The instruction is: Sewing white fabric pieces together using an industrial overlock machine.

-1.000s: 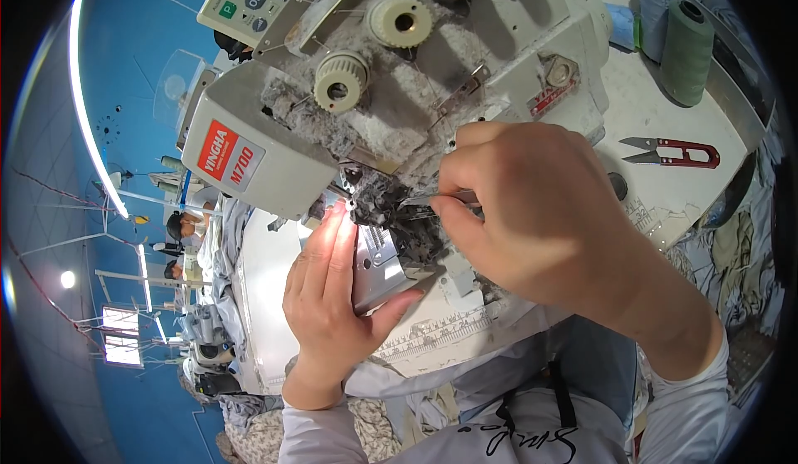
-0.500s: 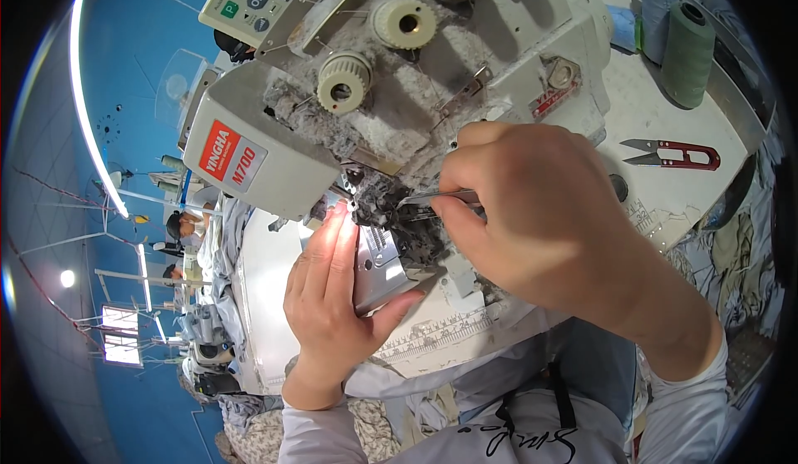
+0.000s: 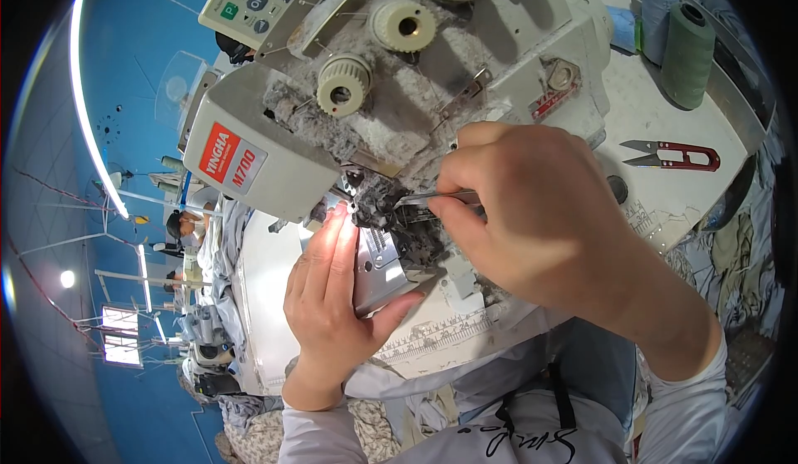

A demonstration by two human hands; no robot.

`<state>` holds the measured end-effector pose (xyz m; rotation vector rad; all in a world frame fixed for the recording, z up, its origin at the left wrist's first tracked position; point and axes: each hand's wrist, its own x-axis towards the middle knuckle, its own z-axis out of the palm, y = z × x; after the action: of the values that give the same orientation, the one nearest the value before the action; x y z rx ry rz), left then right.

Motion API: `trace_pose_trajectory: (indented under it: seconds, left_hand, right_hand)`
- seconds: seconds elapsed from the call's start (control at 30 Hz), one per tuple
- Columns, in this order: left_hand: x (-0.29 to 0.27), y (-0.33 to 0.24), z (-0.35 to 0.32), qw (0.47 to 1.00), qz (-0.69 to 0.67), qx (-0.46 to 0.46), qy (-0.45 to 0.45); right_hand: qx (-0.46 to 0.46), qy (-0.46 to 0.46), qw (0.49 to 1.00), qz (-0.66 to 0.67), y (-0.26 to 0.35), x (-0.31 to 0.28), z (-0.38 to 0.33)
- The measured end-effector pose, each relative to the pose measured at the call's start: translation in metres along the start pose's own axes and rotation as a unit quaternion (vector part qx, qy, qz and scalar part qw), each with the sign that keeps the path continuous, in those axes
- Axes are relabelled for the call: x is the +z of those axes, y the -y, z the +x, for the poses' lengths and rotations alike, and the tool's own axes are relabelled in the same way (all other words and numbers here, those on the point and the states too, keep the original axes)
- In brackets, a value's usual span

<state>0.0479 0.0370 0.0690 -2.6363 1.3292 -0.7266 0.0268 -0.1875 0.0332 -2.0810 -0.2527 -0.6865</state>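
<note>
While crosswise, leftward-pointing tweezers (image 3: pixel 423 196)

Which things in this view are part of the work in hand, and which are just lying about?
Part of the work:
slim metal tool, in the right hand
dark, linty machine parts at its tip
sewing machine
metal plate, the left hand apparently resting on it

Apparently just lying or standing by:
red-handled snips
green thread cone
pale blue thread cone
heaped cloth

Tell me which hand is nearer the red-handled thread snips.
Right. The right hand, holding a thin metal tool, is left of the thread snips; the left hand is farther left, at the metal plate.
</note>
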Motion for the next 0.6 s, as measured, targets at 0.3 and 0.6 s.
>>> trace_pose_trajectory:
  seconds: [0.3,0.6]
  left_hand:
    - [0.000,0.004,0.000,1.000,-0.002,0.003,-0.003]
    - [0.000,-0.002,0.002,1.000,-0.001,0.005,0.001]
  right_hand:
    - [-0.011,-0.029,0.999,-0.015,0.000,0.000,0.000]
    - [0.001,-0.016,1.000,-0.007,-0.001,0.001,-0.003]
